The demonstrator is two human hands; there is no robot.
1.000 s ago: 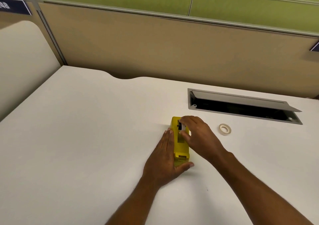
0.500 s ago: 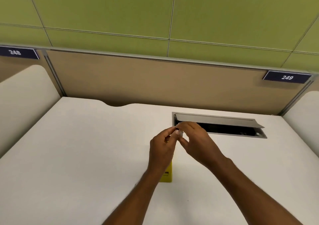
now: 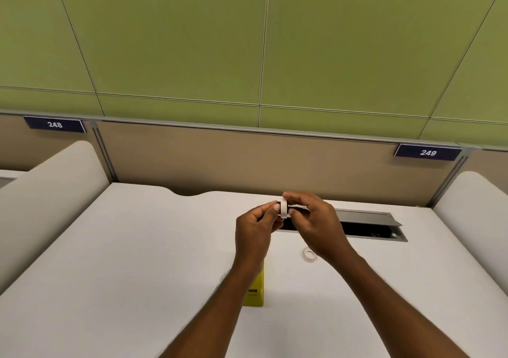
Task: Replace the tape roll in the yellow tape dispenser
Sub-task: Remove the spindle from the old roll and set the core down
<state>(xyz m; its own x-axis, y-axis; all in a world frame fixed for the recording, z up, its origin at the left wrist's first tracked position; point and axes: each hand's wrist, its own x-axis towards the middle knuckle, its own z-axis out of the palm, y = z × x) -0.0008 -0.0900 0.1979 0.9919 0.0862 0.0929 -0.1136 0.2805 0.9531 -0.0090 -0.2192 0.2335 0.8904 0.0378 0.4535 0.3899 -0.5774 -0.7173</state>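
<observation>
Both hands, left hand (image 3: 254, 227) and right hand (image 3: 316, 221), pinched small white roll on black hub (image 3: 283, 209) above yellow tape dispenser (image 3: 257, 289); likely separating spent core; spare tape roll (image 3: 309, 254) on desk needed next.

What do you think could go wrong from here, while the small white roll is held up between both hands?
The small white tape roll, pinched only by fingertips of the left hand and right hand, might slip into the open grey cable hatch below. The left forearm could knock the yellow tape dispenser beneath it.
</observation>
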